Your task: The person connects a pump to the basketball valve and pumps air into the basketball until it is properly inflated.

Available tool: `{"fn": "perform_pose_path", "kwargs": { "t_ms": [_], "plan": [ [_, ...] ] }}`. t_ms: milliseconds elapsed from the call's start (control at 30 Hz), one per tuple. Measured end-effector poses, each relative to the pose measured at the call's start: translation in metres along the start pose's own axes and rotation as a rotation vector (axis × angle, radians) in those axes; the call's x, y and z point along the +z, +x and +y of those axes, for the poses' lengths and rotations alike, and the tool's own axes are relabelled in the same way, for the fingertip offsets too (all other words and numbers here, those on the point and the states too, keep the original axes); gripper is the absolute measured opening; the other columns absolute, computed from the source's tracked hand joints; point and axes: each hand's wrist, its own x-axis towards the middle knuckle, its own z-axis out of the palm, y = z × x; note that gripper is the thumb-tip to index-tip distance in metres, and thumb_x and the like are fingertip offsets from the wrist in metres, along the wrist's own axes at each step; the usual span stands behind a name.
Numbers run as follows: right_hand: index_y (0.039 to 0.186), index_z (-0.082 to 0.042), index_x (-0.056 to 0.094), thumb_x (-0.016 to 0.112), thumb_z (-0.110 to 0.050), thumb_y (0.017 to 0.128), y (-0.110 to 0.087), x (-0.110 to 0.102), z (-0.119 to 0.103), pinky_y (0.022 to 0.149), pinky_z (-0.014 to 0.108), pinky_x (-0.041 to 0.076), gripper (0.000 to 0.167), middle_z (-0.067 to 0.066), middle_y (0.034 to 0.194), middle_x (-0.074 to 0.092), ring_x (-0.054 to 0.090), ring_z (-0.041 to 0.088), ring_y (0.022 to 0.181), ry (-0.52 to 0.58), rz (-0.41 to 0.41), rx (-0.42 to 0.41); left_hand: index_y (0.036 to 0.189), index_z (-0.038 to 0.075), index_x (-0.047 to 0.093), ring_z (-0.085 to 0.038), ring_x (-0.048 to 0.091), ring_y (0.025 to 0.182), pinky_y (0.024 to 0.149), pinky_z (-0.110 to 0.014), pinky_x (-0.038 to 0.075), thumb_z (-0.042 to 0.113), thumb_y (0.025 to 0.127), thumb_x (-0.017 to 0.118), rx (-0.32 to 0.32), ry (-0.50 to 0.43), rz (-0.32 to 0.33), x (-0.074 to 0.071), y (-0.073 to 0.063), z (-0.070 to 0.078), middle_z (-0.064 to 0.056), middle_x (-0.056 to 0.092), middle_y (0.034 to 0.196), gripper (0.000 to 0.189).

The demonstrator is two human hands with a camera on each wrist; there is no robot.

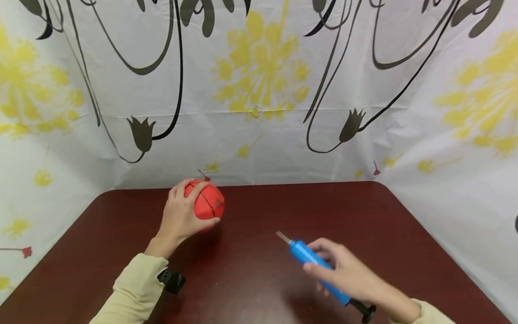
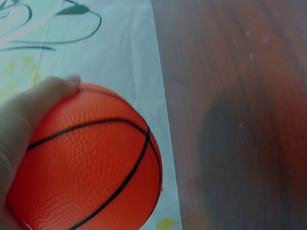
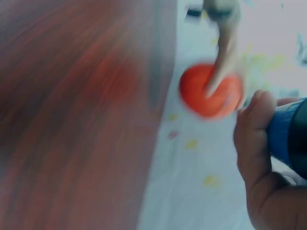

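My left hand [image 1: 184, 213] grips a small orange-red toy basketball [image 1: 209, 202] with black seams, thumb on its near side and fingers over its top. In the left wrist view the pebbled basketball [image 2: 96, 158] fills the lower left, with the thumb [image 2: 43, 103] along it. At the right, my right hand [image 1: 344, 270] holds a blue ball pump [image 1: 309, 258] by its barrel. The pump's thin pale tip points up and left toward the basketball, some way apart from it; its black handle sticks out behind the hand. The right wrist view is blurred.
Beneath both hands lies a dark red-brown wooden table [image 1: 251, 252] with rounded far corners. White cloth [image 1: 251, 148] printed with yellow flowers and dark stems hangs behind it and along both sides. A black band [image 1: 171, 280] sits on the left wrist.
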Motion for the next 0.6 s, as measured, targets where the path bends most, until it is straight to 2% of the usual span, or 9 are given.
{"fn": "perform_pose_path", "kwargs": {
  "t_ms": [67,133,233,333,400,600],
  "plan": [
    [0.114,0.007,0.038,0.053,-0.019,0.088,0.0,-0.009,0.006,0.054,0.039,0.049,0.039,0.016,0.086,0.058,0.06,0.024,0.06,0.018,0.057,0.029,0.12,0.017,0.048,-0.041,0.038,0.104,0.069,-0.052,0.044,0.05,0.052,0.076,-0.028,-0.05,-0.057,-0.002,-0.002,-0.001,-0.016,0.039,0.121,0.081],
    [0.116,0.007,0.036,0.053,-0.02,0.088,0.006,-0.015,0.01,0.059,0.04,0.05,0.042,0.016,0.087,0.058,0.061,0.029,0.067,0.038,0.098,0.056,0.122,0.018,0.047,-0.04,0.037,0.106,0.069,-0.051,0.045,0.053,0.054,0.074,-0.018,-0.077,-0.108,0.003,0.001,0.003,-0.015,0.038,0.123,0.081],
    [0.119,0.007,0.035,0.054,-0.023,0.087,0.016,-0.017,0.016,0.067,0.042,0.05,0.047,0.016,0.092,0.059,0.061,0.035,0.078,0.061,0.111,0.07,0.124,0.019,0.046,-0.037,0.035,0.111,0.073,-0.049,0.045,0.055,0.055,0.073,0.001,-0.088,-0.162,0.014,0.0,0.008,-0.013,0.036,0.126,0.082],
    [0.121,0.007,0.034,0.056,-0.024,0.086,0.023,-0.017,0.023,0.07,0.042,0.049,0.051,0.018,0.096,0.059,0.06,0.035,0.083,0.102,0.116,0.095,0.125,0.021,0.045,-0.036,0.033,0.113,0.075,-0.05,0.044,0.054,0.055,0.074,0.048,-0.092,-0.189,0.025,-0.002,0.013,-0.014,0.035,0.128,0.083],
    [0.122,0.007,0.033,0.056,-0.025,0.086,0.028,-0.018,0.028,0.071,0.042,0.049,0.053,0.019,0.098,0.059,0.06,0.035,0.084,0.131,0.127,0.121,0.126,0.021,0.044,-0.034,0.033,0.114,0.077,-0.049,0.044,0.053,0.055,0.074,0.108,-0.105,-0.183,0.031,-0.001,0.015,-0.014,0.035,0.128,0.084],
    [0.124,0.007,0.03,0.056,-0.026,0.086,0.04,-0.019,0.044,0.072,0.042,0.049,0.056,0.023,0.103,0.057,0.061,0.032,0.083,0.22,0.132,0.165,0.126,0.021,0.043,-0.034,0.03,0.119,0.084,-0.051,0.04,0.053,0.054,0.075,0.355,-0.125,-0.13,0.046,0.006,0.023,-0.013,0.036,0.13,0.084]
  ]
}}
